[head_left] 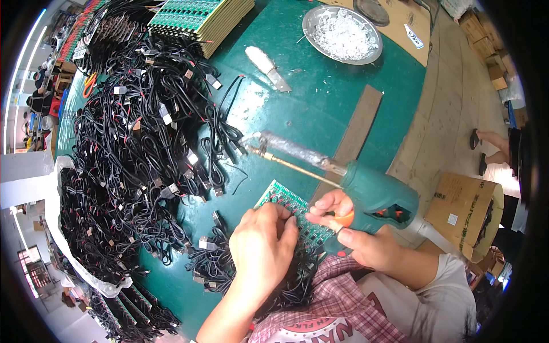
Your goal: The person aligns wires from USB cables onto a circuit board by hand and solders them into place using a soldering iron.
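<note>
My right hand (pixel 374 246) is wrapped round the handle of a green soldering gun (pixel 374 188), a finger at its orange trigger. The gun's metal barrel and thin brass-coloured feed tube point left over the table, apart from the circuit board. My left hand (pixel 260 246) is closed in a pinch above the green circuit board (pixel 278 193); what its fingertips hold is hidden. Black USB cables (pixel 210 260) lie bunched beside and under my left wrist, and more dark cables sit between my forearms at the board's near side.
A big heap of black USB cables (pixel 143 131) covers the table's left. Stacked circuit boards (pixel 189 20) stand behind it. A white-handled knife (pixel 266 66), a flat dark bar (pixel 360 123) and a metal dish of white scraps (pixel 343 34) lie farther off. A cardboard box (pixel 460 211) stands right.
</note>
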The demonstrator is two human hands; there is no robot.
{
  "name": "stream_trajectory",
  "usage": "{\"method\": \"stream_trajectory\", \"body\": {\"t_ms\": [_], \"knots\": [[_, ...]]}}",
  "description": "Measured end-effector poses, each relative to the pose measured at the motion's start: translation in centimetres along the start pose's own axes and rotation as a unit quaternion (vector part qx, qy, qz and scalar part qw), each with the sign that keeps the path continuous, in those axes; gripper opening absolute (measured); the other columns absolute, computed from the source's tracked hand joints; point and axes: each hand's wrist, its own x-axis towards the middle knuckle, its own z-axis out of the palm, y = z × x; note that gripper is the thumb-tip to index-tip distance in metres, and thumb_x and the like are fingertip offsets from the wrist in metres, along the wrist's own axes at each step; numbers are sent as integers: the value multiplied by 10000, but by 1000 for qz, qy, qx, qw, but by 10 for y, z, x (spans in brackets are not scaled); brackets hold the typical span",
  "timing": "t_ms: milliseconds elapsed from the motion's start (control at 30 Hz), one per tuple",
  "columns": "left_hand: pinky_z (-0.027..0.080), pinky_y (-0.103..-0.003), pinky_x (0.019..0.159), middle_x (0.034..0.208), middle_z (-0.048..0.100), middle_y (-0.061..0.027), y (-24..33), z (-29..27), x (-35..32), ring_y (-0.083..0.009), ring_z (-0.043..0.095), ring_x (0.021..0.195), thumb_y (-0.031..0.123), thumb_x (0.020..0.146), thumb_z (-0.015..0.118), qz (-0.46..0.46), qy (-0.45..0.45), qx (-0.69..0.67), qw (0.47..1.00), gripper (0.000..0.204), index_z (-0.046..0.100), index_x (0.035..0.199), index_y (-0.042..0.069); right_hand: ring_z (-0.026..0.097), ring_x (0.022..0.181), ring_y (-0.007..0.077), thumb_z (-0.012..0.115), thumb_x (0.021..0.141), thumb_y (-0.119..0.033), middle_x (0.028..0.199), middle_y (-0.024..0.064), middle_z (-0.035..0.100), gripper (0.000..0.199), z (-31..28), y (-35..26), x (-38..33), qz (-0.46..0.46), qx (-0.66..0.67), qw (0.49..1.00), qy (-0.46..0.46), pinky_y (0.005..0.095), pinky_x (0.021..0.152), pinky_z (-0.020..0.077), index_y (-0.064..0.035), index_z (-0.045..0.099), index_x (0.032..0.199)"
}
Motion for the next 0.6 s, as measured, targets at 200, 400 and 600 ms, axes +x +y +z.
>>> {"method": "stream_trajectory", "body": {"t_ms": [200, 400, 600], "knots": [[505, -411, 645, 702, 644, -84, -3, 2, -2, -283, 631, 685, 99, 825, 768, 37, 17, 8, 999, 135, 650, 873, 53, 488, 1320, 304, 659, 916, -88, 1284, 144, 491, 299, -3, -12, 17, -113, -86, 990, 20, 691, 1156, 357, -108, 509, 1175], [518, -340, 688, 848, 653, -118, -6, -10, -4, -227, 638, 725, 19, 898, 723, 38, 48, -82, 995, 105, 683, 993, -3, 660, 978, 265, 652, 916, -73, 1143, 157, 591, 335, -15, -33, 0, -84, -93, 989, 76, 518, 890, 604, -109, 489, 1206], [493, -429, 742, 869, 664, -121, -1, -16, 4, -324, 613, 790, 9, 791, 777, 47, 25, 42, 998, 208, 641, 949, 18, 723, 861, 187, 655, 947, -55, 935, 105, 704, 159, -1, -56, -40, 154, -220, 961, 59, 330, 806, 582, -39, 655, 1105]]}}
